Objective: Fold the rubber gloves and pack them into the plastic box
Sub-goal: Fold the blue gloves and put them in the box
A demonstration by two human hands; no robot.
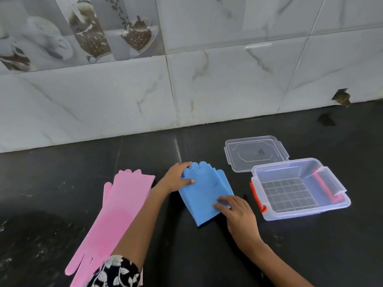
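A blue rubber glove (204, 190) lies folded over on the black counter, fingers pointing toward the wall. My left hand (177, 176) grips its far left edge, thumb on top of the glove. My right hand (236, 210) presses flat on its near right part. A pink rubber glove (116, 212) lies stretched out unfolded to the left, fingers toward me, partly under my left forearm. The clear plastic box (300, 189) with red latches stands open and has nothing in it, to the right of the blue glove.
The box's clear lid (256, 153) lies flat behind the box. The black stone counter (186, 255) runs to a tiled wall (207, 79) at the back. A chipped hole (342, 97) marks the wall at the far right.
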